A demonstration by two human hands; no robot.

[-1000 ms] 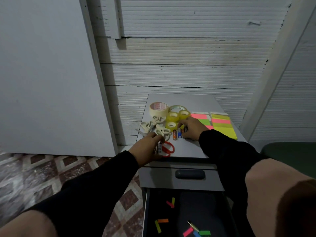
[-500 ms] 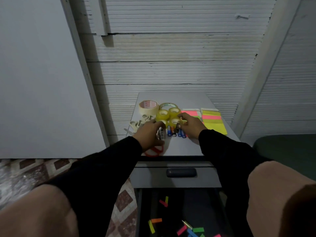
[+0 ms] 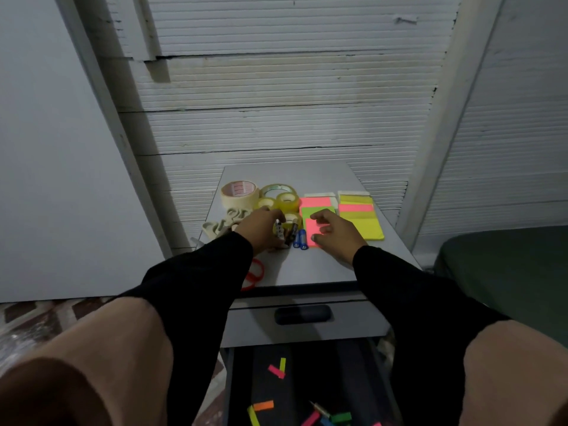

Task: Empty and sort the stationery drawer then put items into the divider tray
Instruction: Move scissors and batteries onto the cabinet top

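The step in hand looks like the sorting: things from the stationery drawer are grouped by kind on the cabinet's grey surface (image 3: 307, 265), and no divider tray is in view.

At about nine o'clock on that surface lie pale scissors (image 3: 215, 226), with red scissor handles (image 3: 256, 273) showing near seven o'clock, partly under the left sleeve. At ten to eleven o'clock stands a wide masking tape roll (image 3: 239, 193) with the clear tape rolls (image 3: 281, 196) just beside it. The left hand (image 3: 261, 227), near the middle, curls its fingers round a small bundle of batteries (image 3: 287, 233), some standing up out of its grip. Two blue batteries (image 3: 301, 239) lie just to its right on the surface. The right hand (image 3: 335, 230) hovers over the pink and green sticky notes (image 3: 316, 206) with fingers loosely spread, holding nothing. A yellow and pink pad stack (image 3: 361, 218) sits at two o'clock.

At six o'clock the open drawer (image 3: 242, 395) still contains loose coloured paper tabs (image 3: 276, 371) and what may be a pen (image 3: 319, 408).

Next, I judge, the bundle wants setting down with the blue pair, then the drawer's small flat scraps need a fingertip pinch each.
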